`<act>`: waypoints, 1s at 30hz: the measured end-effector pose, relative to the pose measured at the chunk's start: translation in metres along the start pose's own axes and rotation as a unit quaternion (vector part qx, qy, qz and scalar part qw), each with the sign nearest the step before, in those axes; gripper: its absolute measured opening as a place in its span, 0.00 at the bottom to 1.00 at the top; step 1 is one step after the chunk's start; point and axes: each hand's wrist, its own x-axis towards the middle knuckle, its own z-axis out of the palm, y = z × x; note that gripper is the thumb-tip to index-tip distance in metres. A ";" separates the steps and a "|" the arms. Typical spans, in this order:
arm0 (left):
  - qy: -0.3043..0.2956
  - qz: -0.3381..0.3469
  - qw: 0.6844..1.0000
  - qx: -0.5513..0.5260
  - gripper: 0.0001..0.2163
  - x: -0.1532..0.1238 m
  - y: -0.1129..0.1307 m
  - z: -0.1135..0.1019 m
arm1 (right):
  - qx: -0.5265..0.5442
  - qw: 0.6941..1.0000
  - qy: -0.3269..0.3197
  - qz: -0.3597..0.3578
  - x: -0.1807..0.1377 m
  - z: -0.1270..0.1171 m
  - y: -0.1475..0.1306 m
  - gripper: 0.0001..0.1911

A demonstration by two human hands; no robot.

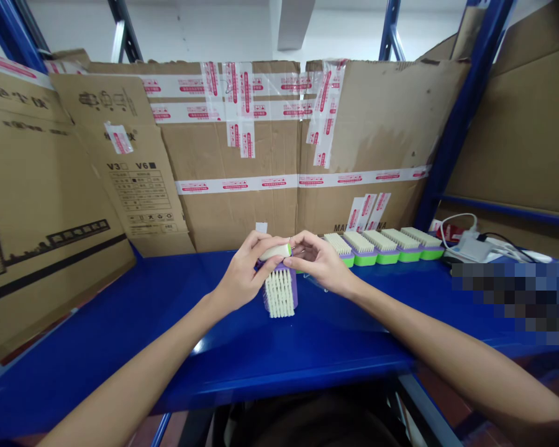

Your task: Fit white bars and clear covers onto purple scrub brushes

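Both my hands meet above the blue table, close to the cardboard back wall. My left hand (242, 271) is closed, thumb and fingers pinching a small white piece with a green end (276, 252). At that piece's right end, the thumb and fingers of my right hand (320, 261) are pressed together on it. Just under my fingers is a purple brush (279, 293), its pale bristles turned toward me. Its upper part is hidden by my hands, so I cannot tell whether it is joined to the white piece or rests on the table.
Several green-and-purple brushes (375, 247) stand in a row, bristles up, right of my hands. Beyond them lie a white charger and cables (475, 245). Taped cardboard (242, 149) walls the back and left of the blue table (279, 360); a blue post (466, 118) rises at right.
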 end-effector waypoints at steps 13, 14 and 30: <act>-0.025 -0.015 0.999 -0.036 0.15 0.001 -0.005 0.001 | -0.003 0.998 -0.036 0.042 0.005 -0.012 -0.002 0.23; -0.026 -0.015 0.999 -0.035 0.14 0.001 -0.004 0.000 | -0.005 0.999 -0.036 0.040 0.004 -0.011 -0.002 0.22; 0.005 -0.015 1.000 -0.010 0.14 0.001 -0.005 0.000 | -0.063 0.998 -0.008 -0.030 -0.004 -0.005 -0.007 0.20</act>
